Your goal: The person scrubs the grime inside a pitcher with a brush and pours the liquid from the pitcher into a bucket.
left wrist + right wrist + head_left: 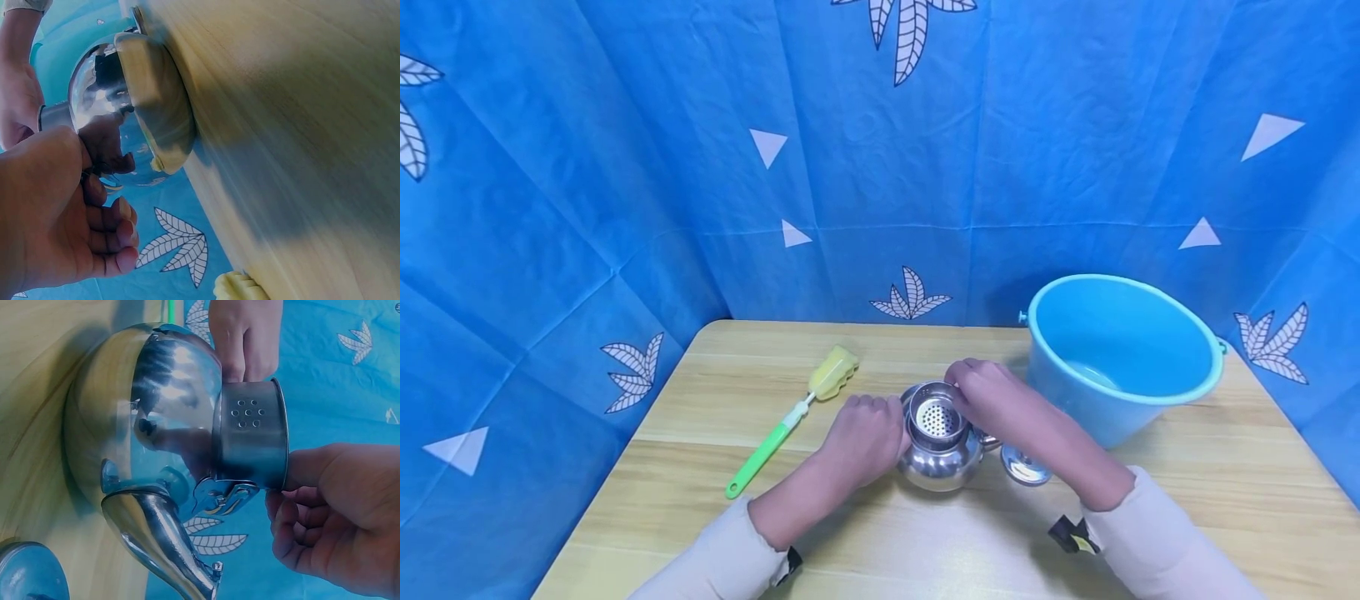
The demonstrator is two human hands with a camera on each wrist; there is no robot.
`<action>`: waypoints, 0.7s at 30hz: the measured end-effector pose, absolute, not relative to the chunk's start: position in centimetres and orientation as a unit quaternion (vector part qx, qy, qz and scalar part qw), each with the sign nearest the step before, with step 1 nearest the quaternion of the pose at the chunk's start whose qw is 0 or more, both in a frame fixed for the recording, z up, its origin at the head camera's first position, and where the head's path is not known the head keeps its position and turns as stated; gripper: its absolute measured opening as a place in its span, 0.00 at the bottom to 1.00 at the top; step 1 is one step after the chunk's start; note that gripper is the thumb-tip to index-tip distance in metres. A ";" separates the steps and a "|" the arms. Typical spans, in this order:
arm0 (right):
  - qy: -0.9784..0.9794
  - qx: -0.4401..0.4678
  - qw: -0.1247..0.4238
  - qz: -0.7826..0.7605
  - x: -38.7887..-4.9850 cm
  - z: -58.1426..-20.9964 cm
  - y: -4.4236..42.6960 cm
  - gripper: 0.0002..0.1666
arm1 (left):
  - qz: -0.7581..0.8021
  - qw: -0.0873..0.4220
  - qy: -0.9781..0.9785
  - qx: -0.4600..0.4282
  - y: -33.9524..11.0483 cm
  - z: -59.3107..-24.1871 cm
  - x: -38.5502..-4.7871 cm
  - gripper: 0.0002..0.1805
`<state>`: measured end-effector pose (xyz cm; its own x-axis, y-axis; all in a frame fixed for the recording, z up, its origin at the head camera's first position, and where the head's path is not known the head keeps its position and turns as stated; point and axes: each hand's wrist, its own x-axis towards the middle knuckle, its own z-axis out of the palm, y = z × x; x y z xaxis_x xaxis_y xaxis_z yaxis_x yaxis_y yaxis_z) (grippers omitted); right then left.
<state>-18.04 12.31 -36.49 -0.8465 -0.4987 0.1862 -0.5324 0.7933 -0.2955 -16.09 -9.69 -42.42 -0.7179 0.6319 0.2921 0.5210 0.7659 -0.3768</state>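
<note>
A shiny round steel teapot (pixel 938 468) stands on the table, a metal strainer (pixel 937 417) with a perforated bottom at its mouth. In the right wrist view the strainer (pixel 250 434) sticks out above the pot body (pixel 150 412). My right hand (pixel 992 396) pinches the strainer's rim between thumb and fingers; the same hand (pixel 337 519) shows its other fingers curled. At the pot's left side my left hand (pixel 867 437) grips near the neck, fingers curled in the left wrist view (pixel 56 212). What exactly its fingertips hold is partly hidden.
Right of the pot a round metal lid (pixel 1025 467) lies on the table (pixel 895 550). A light blue bucket (pixel 1075 400) stands at the back right. On the left lies a sponge brush (pixel 832 374) with a green handle. Blue patterned cloth (pixel 880 167) hangs behind.
</note>
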 end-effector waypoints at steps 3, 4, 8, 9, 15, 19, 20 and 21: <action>-0.944 0.274 0.046 0.178 -18.0 -36.2 12.4 0.11 | 0.137 0.201 -0.918 -0.315 -9.7 -42.3 -16.1 0.24; -0.944 0.274 0.045 0.180 -17.9 -36.2 12.4 0.11 | 0.136 0.200 -0.918 -0.315 -9.7 -42.3 -16.1 0.24; -0.942 0.274 0.045 0.188 -17.7 -36.1 12.6 0.11 | 0.132 0.193 -0.920 -0.315 -9.7 -42.2 -16.1 0.23; -0.942 0.271 0.043 0.192 -17.7 -36.0 12.7 0.11 | 0.130 0.191 -0.921 -0.314 -9.7 -42.1 -16.1 0.23; -0.940 0.264 0.046 0.211 -17.6 -35.9 13.0 0.12 | 0.124 0.176 -0.926 -0.309 -9.5 -42.1 -16.1 0.23; -0.938 0.267 0.051 0.216 -17.6 -35.9 13.2 0.12 | 0.127 0.175 -0.927 -0.308 -9.5 -42.1 -16.1 0.23; -0.937 0.266 0.050 0.220 -17.6 -35.9 13.2 0.12 | 0.127 0.175 -0.927 -0.308 -9.5 -42.1 -16.1 0.23; -0.937 0.263 0.049 0.224 -17.6 -35.9 13.2 0.12 | 0.127 0.175 -0.927 -0.308 -9.5 -42.1 -16.1 0.23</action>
<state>-17.60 13.24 -35.86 -0.8574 -0.4704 0.2090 -0.5140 0.7613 -0.3952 -16.12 -9.54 -42.12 -0.7493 0.6147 0.2462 0.5259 0.7784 -0.3429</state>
